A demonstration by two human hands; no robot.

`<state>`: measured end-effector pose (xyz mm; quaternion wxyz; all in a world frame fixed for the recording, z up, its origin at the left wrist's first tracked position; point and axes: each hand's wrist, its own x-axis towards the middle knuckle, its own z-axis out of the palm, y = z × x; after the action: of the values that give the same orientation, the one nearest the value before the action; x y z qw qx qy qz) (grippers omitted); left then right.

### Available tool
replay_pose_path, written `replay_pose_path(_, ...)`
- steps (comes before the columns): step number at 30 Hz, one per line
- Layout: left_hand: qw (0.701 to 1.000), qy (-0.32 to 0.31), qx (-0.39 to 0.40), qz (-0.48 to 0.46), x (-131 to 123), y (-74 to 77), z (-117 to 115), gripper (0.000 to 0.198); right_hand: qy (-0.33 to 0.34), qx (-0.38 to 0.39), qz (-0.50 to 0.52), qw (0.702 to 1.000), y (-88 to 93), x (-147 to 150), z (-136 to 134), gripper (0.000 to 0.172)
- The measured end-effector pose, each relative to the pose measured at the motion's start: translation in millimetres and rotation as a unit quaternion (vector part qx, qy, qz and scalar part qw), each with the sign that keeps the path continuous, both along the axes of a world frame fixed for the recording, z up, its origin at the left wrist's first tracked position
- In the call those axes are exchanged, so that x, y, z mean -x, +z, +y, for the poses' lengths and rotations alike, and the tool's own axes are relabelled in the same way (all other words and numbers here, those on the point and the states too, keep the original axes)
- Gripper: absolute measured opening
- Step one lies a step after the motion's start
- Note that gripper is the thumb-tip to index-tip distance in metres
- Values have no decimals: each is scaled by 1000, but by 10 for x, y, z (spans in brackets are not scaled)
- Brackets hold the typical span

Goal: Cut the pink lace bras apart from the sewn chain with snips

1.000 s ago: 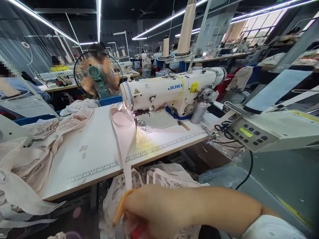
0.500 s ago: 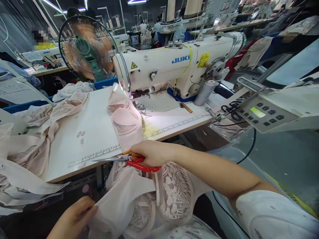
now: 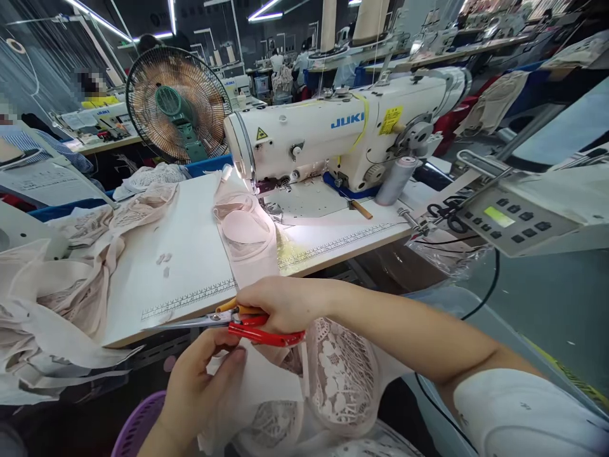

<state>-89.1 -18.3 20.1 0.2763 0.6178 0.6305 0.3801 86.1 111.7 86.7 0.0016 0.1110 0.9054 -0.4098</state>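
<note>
My right hand [image 3: 285, 303] is closed around scissors [image 3: 247, 329] with red handles, their long metal blades pointing left along the table's front edge. Something orange-yellow also shows under its fingers, its kind unclear. Just below the blades, my left hand [image 3: 200, 381] pinches the pale edge of a lace bra [image 3: 340, 374]. That bra hangs over the lap, its cups partly folded and its upper part hidden by the right hand. Beyond the right hand, another pale pink bra [image 3: 250, 238] lies on the table, its far end by the sewing machine's needle area.
A white sewing machine [image 3: 304, 136] stands on the table [image 3: 185, 254], with a thread cone [image 3: 397, 181] and a wooden-handled tool [image 3: 360, 209]. Bras are heaped at left [image 3: 71, 298]. A fan [image 3: 178, 105] stands behind, a control panel [image 3: 514, 216] at right, a purple basket [image 3: 137, 425] below.
My left hand has moved up and right, bringing the bra's edge close beneath the scissors. The right hand keeps hold of the scissors. The view has shifted slightly, and the purple basket now shows.
</note>
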Motion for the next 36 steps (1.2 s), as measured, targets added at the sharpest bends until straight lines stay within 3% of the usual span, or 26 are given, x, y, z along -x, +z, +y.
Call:
replay_pose_path(4, 998, 53, 14, -15, 17, -34, -33, 10, -9, 0, -4, 1000, -40, 18, 17, 25)
replay_pose_path(7, 992, 48, 59, -102, 9, -24, -39, 11, -11, -3, -4, 1000, -48, 42, 17, 23)
replay_pose_path(12, 956, 67, 102, -268, -42, 22, -7, 15, -21, -4, 3, 1000, -69, 73, 26, 22)
replay_pose_path(16, 933, 93, 106, -332, -51, 31, 7, 23, -20, 6, 14, 1000, -75, 86, 35, 24)
replay_pose_path(24, 913, 110, 125, -373, 4, 11, -9, 24, -4, -3, 19, 1000, -33, 135, 8, 24)
replay_pose_path(36, 911, 114, 122, -376, -93, 88, 10, 26, 8, 3, 41, 999, -40, 130, -8, 25)
